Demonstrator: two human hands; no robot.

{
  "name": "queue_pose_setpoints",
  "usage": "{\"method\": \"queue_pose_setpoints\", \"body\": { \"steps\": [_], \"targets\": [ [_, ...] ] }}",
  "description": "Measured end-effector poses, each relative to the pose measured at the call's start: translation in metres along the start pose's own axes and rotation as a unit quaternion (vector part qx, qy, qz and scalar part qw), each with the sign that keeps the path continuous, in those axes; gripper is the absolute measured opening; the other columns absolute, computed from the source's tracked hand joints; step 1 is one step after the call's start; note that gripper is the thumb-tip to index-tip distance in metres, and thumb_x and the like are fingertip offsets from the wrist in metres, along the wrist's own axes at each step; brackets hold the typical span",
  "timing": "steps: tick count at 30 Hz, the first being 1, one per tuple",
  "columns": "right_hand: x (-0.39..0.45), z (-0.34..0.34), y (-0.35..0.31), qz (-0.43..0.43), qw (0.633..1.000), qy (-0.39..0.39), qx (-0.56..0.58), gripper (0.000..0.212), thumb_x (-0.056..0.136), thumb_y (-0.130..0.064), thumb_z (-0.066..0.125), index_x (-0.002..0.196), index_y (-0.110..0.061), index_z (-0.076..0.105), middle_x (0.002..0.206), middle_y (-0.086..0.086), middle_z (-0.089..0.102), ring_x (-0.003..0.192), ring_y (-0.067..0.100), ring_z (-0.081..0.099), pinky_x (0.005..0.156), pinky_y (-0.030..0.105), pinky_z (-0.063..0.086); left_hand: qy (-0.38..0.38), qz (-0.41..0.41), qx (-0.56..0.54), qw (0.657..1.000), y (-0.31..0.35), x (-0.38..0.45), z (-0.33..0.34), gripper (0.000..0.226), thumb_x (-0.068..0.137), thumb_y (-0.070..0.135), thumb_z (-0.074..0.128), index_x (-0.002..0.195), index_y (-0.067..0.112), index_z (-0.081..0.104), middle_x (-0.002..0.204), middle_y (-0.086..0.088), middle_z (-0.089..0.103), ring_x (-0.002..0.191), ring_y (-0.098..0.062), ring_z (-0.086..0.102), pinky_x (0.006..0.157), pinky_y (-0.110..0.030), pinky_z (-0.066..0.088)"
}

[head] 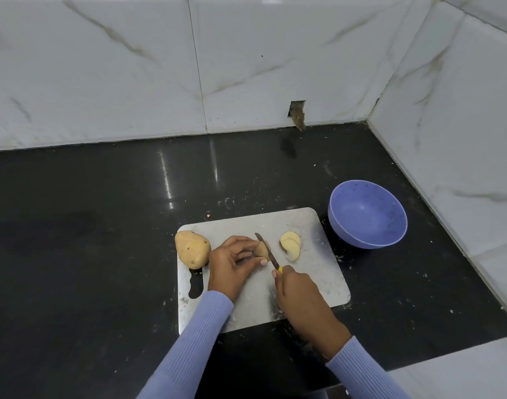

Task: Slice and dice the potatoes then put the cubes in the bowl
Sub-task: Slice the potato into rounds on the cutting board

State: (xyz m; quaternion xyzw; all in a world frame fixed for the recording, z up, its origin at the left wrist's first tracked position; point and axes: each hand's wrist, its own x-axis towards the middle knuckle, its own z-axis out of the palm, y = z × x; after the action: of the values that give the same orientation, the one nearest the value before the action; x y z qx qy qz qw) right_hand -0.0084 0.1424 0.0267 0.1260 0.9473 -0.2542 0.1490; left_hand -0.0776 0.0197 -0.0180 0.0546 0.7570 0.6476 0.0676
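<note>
A steel cutting board (324,272) lies on the black counter. My left hand (232,263) grips a partly cut potato (261,249) near the board's middle. A yellow-handled knife (268,251) is held in my right hand (297,292), and its blade rests against the potato's cut end. Right of the blade lie a few pale round slices (291,245), overlapping each other. A whole unpeeled potato (192,249) sits on the board's left edge. The blue bowl (367,214) stands right of the board, with no potato in it.
White marble-look tiled walls (246,67) close the counter (88,226) at the back and on the right. A hole in the back wall (297,113) sits above the counter line. Small white scraps dot the counter around the board.
</note>
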Motion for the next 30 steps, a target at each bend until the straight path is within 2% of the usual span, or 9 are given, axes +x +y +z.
{"method": "queue_pose_setpoints", "body": {
  "steps": [4,8,12,16,19,23,30],
  "targets": [
    [0.004,0.001,-0.004,-0.003,1.000,-0.004,-0.011,0.031,0.104,-0.037,0.025,0.100,-0.014,0.046,0.082,0.000,0.049,0.069,0.014,0.046,0.050,0.018,0.026,0.005,-0.002,-0.005,1.000,-0.002,-0.001,-0.001,0.036,0.065,-0.003,0.081,0.095,0.016,0.072,0.099,0.001,0.067,0.083,-0.009,0.067,0.079,-0.018,0.053],
    [0.010,0.001,-0.005,0.012,0.999,-0.025,-0.033,0.029,0.104,-0.035,0.026,0.102,-0.013,0.045,0.080,-0.002,0.045,0.067,0.011,0.042,0.051,0.022,0.027,0.007,-0.004,-0.004,1.000,0.000,-0.002,-0.001,0.032,0.069,-0.003,0.079,0.097,0.013,0.073,0.100,0.001,0.066,0.084,-0.007,0.067,0.079,-0.016,0.052],
    [0.009,0.005,-0.007,0.035,0.998,-0.037,-0.045,0.031,0.104,-0.032,0.027,0.112,-0.009,0.046,0.088,0.002,0.048,0.071,0.014,0.041,0.064,0.025,0.031,0.005,-0.008,-0.008,1.000,0.005,-0.002,0.004,0.027,0.069,-0.001,0.079,0.093,0.010,0.075,0.099,-0.002,0.067,0.080,-0.004,0.068,0.076,-0.016,0.052],
    [0.008,0.006,-0.012,0.048,0.997,-0.040,-0.047,0.027,0.104,-0.030,0.029,0.115,-0.011,0.045,0.104,0.007,0.059,0.076,0.015,0.044,0.064,0.024,0.031,0.018,-0.029,-0.020,0.999,0.007,-0.002,0.006,0.030,0.064,0.000,0.083,0.089,0.013,0.074,0.095,-0.003,0.069,0.079,-0.005,0.068,0.074,-0.016,0.053],
    [0.006,0.003,-0.012,0.041,0.997,-0.033,-0.057,0.029,0.105,-0.030,0.028,0.114,-0.011,0.046,0.100,0.006,0.057,0.074,0.014,0.043,0.063,0.024,0.031,0.022,-0.031,-0.016,0.999,0.005,-0.001,0.006,0.028,0.066,0.001,0.083,0.088,0.015,0.072,0.094,-0.004,0.069,0.082,-0.007,0.068,0.074,-0.017,0.053],
    [-0.008,0.001,-0.003,0.028,0.996,-0.042,-0.080,0.029,0.105,-0.031,0.025,0.113,-0.011,0.045,0.087,-0.001,0.045,0.070,0.012,0.040,0.061,0.024,0.030,0.023,-0.038,-0.015,0.999,0.004,-0.002,0.005,0.027,0.067,0.002,0.082,0.089,0.013,0.072,0.094,-0.005,0.069,0.083,-0.008,0.067,0.074,-0.018,0.053],
    [-0.029,0.003,0.014,0.023,0.994,-0.065,-0.088,0.027,0.105,-0.032,0.024,0.112,-0.013,0.042,0.085,-0.002,0.047,0.075,0.012,0.049,0.065,0.025,0.037,0.002,0.003,0.035,0.999,0.005,-0.002,0.009,0.025,0.072,0.001,0.078,0.092,0.014,0.073,0.096,0.002,0.067,0.084,-0.004,0.065,0.077,-0.017,0.053]
  ]
}}
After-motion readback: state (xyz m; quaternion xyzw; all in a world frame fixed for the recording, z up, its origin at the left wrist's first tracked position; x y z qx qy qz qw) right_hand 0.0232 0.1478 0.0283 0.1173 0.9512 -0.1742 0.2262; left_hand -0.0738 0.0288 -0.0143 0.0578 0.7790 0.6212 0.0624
